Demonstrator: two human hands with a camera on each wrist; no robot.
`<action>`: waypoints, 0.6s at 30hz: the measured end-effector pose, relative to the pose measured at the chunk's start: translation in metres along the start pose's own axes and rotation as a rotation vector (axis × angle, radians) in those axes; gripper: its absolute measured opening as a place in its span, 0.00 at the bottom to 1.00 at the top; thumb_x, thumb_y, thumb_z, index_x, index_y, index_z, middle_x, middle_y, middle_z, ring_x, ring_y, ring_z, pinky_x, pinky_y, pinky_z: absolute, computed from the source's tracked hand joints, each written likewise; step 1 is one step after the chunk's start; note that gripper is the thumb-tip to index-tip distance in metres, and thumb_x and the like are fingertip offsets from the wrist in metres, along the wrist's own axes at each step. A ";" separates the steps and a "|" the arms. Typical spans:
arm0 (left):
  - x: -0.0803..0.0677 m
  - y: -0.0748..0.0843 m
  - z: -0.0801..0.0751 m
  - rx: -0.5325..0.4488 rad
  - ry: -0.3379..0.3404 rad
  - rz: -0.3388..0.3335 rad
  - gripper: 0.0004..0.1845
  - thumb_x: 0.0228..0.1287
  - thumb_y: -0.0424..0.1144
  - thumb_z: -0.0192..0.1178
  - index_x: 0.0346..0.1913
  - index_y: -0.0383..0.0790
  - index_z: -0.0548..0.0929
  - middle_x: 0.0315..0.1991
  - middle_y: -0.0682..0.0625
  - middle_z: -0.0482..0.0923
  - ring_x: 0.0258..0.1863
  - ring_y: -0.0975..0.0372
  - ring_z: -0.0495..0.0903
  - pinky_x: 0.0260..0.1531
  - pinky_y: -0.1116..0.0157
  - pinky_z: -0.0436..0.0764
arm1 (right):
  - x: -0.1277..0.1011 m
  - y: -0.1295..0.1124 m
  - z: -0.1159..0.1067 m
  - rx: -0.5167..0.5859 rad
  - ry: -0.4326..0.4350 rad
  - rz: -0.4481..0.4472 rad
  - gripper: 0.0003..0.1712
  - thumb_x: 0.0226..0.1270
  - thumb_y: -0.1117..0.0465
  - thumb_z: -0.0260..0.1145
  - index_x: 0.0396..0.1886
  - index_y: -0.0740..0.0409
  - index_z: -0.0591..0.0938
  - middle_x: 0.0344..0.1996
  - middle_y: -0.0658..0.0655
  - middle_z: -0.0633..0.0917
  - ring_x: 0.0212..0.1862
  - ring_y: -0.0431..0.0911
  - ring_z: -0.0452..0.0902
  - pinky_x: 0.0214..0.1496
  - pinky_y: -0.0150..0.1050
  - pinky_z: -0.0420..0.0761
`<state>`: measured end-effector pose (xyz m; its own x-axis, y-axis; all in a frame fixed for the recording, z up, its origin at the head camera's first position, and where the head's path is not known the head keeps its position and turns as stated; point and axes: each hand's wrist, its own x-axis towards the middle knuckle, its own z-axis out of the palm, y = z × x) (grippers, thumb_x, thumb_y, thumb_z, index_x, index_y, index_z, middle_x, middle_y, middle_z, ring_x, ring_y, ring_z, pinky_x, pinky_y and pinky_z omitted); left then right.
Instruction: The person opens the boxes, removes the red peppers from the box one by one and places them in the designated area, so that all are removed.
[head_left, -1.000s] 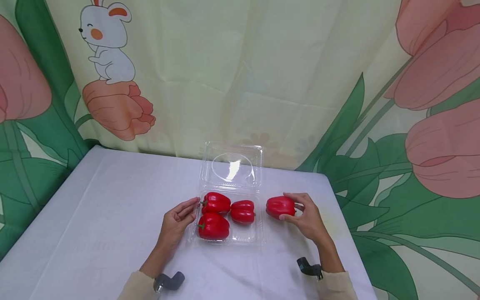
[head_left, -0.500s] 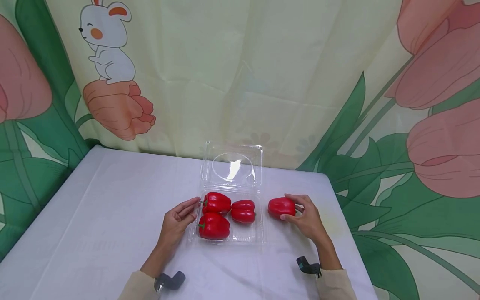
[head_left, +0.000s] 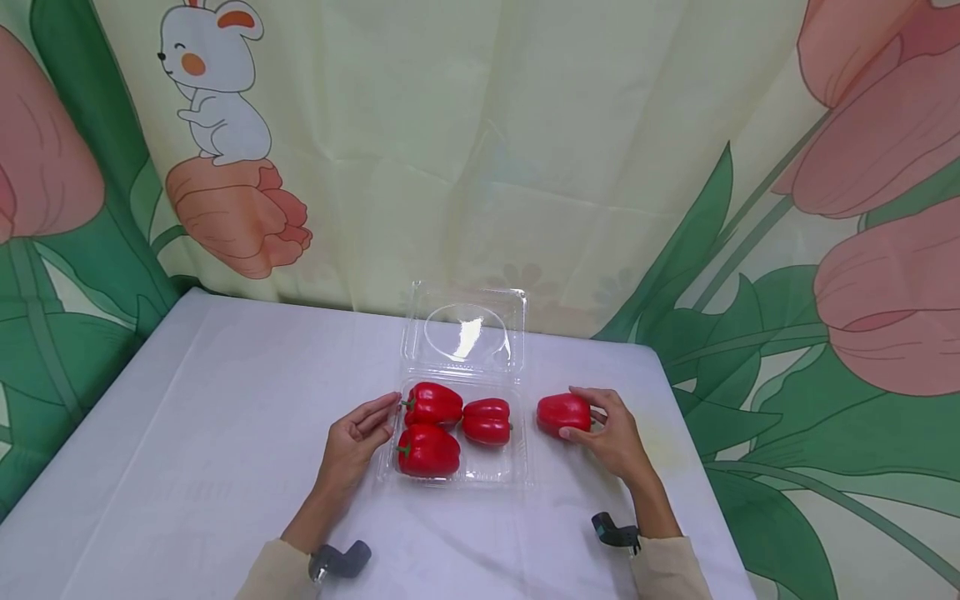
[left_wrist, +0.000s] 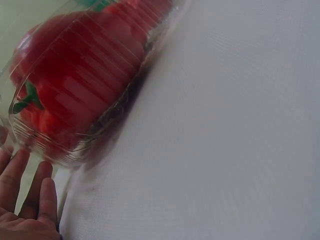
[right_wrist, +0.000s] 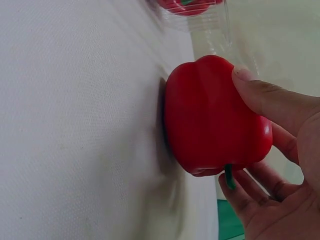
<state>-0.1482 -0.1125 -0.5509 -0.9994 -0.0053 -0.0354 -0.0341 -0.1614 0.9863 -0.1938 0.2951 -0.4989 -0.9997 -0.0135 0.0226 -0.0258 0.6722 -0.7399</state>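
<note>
Loose pepper (head_left: 562,414): right of the clear container (head_left: 491,473), at the worktop (head_left: 225,417); long axis roughly crosswise, stem (right_wrist: 229,176) toward the right hand (head_left: 615,437).
Right hand: nearer, fingers pinching the pepper.
Left hand (head_left: 352,442): fingers loosely extended at the container's left wall.
Container: three peppers (head_left: 429,452), two left, one right; lid (head_left: 457,333) open beyond.

Lone pepper (head_left: 562,414) right of container (head_left: 489,472)
</note>
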 end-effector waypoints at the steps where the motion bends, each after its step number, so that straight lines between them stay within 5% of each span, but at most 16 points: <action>1: 0.000 0.000 0.000 0.001 0.000 -0.002 0.24 0.68 0.35 0.63 0.66 0.45 0.76 0.67 0.50 0.77 0.67 0.60 0.75 0.56 0.74 0.78 | 0.000 0.000 0.000 -0.002 -0.001 -0.003 0.45 0.46 0.52 0.83 0.67 0.37 0.74 0.65 0.54 0.71 0.68 0.55 0.68 0.60 0.53 0.82; 18: 0.000 0.000 0.000 0.030 0.008 -0.002 0.23 0.68 0.34 0.63 0.65 0.46 0.77 0.66 0.51 0.77 0.67 0.60 0.75 0.56 0.74 0.78 | -0.005 -0.010 -0.003 -0.092 0.064 -0.032 0.47 0.44 0.46 0.83 0.67 0.33 0.74 0.68 0.54 0.70 0.70 0.56 0.65 0.54 0.58 0.84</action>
<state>-0.1483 -0.1124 -0.5507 -0.9992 -0.0127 -0.0387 -0.0367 -0.1314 0.9907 -0.1887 0.2907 -0.4893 -0.9959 0.0092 0.0899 -0.0540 0.7375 -0.6732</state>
